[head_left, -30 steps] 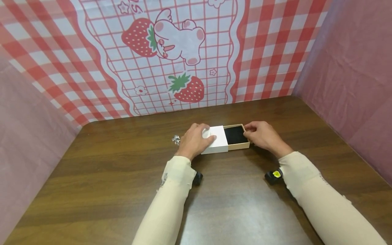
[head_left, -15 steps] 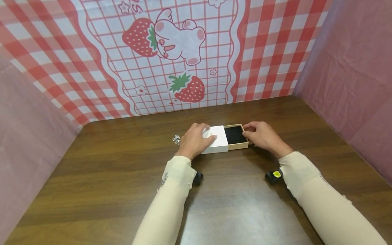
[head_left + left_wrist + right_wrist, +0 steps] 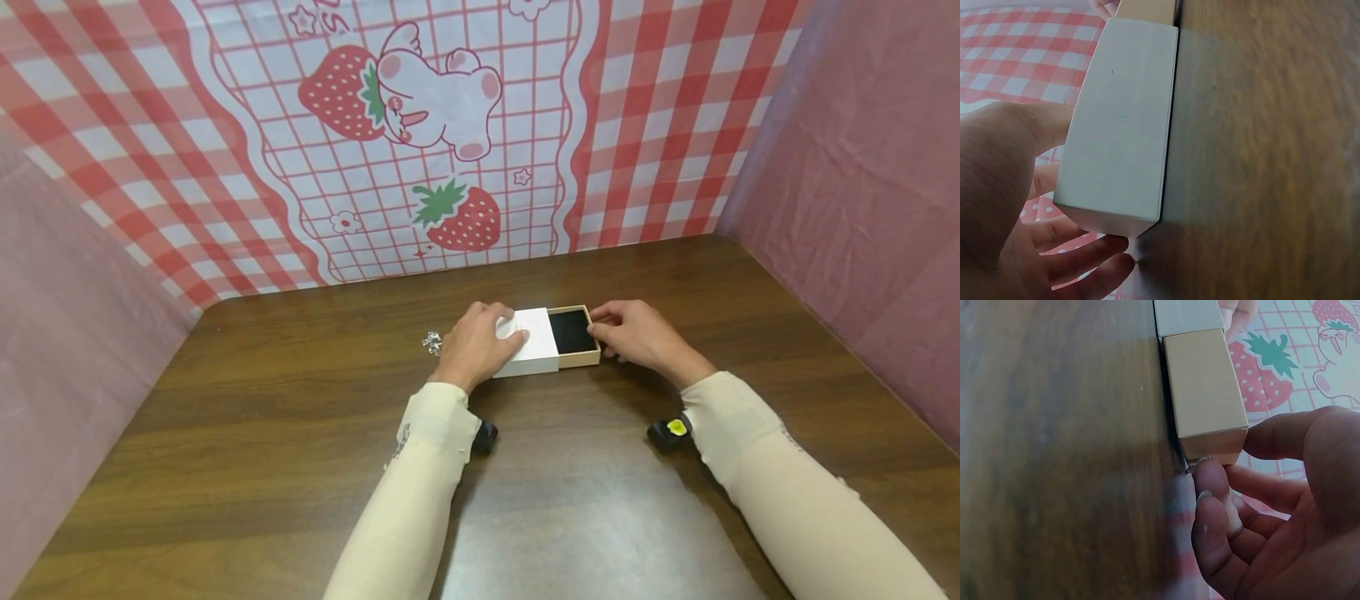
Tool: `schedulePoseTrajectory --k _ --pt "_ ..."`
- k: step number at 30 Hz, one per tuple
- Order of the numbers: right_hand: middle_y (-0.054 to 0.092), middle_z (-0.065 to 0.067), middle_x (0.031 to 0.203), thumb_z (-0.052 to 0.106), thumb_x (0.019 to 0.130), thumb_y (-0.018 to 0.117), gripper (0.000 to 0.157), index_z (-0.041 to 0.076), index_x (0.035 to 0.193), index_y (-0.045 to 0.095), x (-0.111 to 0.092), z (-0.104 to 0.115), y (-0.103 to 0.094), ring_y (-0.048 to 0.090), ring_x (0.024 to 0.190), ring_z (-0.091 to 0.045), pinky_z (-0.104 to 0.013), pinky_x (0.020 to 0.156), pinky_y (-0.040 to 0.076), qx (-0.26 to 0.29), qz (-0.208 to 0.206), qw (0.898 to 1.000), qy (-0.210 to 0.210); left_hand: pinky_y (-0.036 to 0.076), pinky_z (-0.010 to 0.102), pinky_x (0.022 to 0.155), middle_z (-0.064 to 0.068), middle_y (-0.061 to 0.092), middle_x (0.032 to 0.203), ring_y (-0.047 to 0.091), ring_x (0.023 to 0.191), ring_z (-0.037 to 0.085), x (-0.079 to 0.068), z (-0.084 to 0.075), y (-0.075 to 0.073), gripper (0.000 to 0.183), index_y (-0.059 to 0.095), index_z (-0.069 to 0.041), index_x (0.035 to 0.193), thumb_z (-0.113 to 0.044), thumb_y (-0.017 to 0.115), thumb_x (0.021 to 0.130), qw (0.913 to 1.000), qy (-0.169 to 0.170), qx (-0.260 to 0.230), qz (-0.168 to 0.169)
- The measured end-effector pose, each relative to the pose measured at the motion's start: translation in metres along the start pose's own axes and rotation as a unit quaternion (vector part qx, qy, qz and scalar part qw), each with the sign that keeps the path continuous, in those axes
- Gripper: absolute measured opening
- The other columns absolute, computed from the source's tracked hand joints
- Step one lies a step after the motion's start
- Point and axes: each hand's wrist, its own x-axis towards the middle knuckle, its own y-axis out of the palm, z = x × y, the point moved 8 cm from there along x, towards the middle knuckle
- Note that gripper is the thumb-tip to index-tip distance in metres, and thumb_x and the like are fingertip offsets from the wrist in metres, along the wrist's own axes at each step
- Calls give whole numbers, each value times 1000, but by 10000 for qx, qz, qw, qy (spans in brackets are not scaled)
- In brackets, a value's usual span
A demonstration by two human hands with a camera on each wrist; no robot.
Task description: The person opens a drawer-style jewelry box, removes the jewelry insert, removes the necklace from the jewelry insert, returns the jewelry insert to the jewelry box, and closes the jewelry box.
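Note:
A white cardboard sleeve lies on the wooden table, with a tan inner drawer sticking out of its right end. Black padding fills the part of the drawer that shows. My left hand grips the sleeve's left part, thumb on top and the other fingers round its far side and left end. At the drawer's right end is my right hand; its thumb touches the upper edge and curled fingers meet the end face. A small brown tab shows there beside a fingertip.
Just left of my left hand sits a small shiny silver item, partly hidden. A checked strawberry-print cloth hangs behind the table, and pink cloth lines the sides. Each wrist carries a black camera.
My right hand has moved left along with the drawer, which has slid further into the sleeve. The left hand and the sleeve have kept their place.

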Motion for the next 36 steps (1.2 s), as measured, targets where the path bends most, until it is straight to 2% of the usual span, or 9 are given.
schedulePoseTrajectory --k 18,36 --pt "67 -17 101 19 99 61 38 -5 129 59 0 0 2 65 77 -22 -33 65 56 -52 106 9999 56 48 48 94 3 55 133 56 110 23 0 0 0 48 63 -24 132 -52 64 93 10000 5 -26 -13" --pt "67 -16 99 19 99 61 38 -5 128 60 -1 4 6 66 77 -23 -33 63 55 69 197 9997 -92 48 48 93 4 56 132 56 109 23 0 1 0 48 63 -23 131 -52 64 93 10000 34 -75 -12"
